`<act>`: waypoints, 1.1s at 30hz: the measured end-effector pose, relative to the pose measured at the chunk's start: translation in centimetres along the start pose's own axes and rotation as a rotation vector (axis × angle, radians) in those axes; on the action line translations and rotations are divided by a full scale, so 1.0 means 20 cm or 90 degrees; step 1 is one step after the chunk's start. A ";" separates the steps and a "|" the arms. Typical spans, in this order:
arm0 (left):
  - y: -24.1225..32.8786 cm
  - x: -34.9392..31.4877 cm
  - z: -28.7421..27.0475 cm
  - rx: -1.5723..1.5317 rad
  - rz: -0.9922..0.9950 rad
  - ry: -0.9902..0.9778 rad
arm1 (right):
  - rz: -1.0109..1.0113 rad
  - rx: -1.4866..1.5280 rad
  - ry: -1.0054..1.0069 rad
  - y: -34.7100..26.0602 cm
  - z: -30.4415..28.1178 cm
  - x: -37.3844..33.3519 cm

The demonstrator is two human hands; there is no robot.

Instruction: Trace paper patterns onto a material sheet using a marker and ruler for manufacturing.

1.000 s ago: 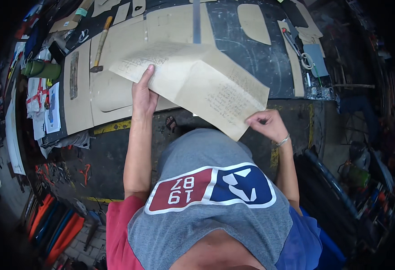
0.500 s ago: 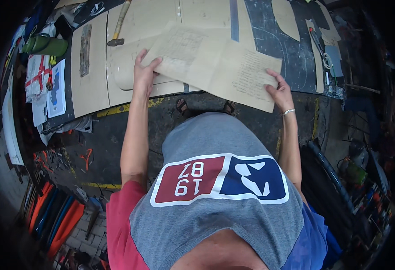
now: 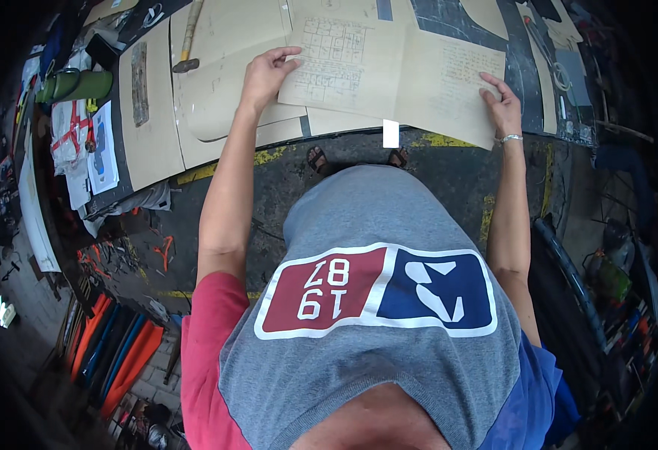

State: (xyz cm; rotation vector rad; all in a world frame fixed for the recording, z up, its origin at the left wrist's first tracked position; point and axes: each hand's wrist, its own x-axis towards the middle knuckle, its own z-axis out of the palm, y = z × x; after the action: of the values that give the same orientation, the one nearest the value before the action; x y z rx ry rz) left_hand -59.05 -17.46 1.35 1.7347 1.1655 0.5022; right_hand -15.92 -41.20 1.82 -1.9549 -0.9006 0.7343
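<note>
A tan sheet of card (image 3: 377, 82), creased down its middle like an opened folder, is spread above the near edge of the worktable. Handwriting covers parts of both halves, and a ruled grid is drawn on the left one. My left hand (image 3: 267, 81) pinches its left edge between thumb and fingers. At the right edge, my right hand (image 3: 504, 109) grips the card in the same way, a bracelet on that wrist. Below the card's lower edge a small white slip (image 3: 391, 134) shows; whether it touches the card I cannot tell.
Brown card templates (image 3: 147, 142) lie on the dark worktable, with a hammer (image 3: 186, 64) on them. A green bottle (image 3: 81, 85) and printed papers (image 3: 102, 154) sit at the left. Coiled cord (image 3: 561, 76) lies at the right. Orange and dark rolls (image 3: 111, 352) stand lower left.
Both hands have moved right and slightly away from me with the card, which has opened flatter, so its grid shows clearly. The white slip has come into sight beneath it.
</note>
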 end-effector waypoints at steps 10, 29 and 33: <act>0.02 0.04 0.06 -0.048 -0.079 -0.027 | -0.029 -0.061 0.047 0.24 -0.04 0.15; 0.01 0.05 0.02 -0.178 -0.121 -0.063 | 0.038 0.121 0.082 0.23 -0.04 0.16; 0.01 0.05 0.02 -0.183 -0.117 -0.065 | 0.027 0.110 0.101 0.26 -0.03 0.17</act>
State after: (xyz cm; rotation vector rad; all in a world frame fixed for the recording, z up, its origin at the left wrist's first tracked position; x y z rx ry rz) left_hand -58.17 -16.78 1.21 1.3774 1.1081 0.4397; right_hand -11.91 -40.80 -2.90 -1.8544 -0.6790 0.6487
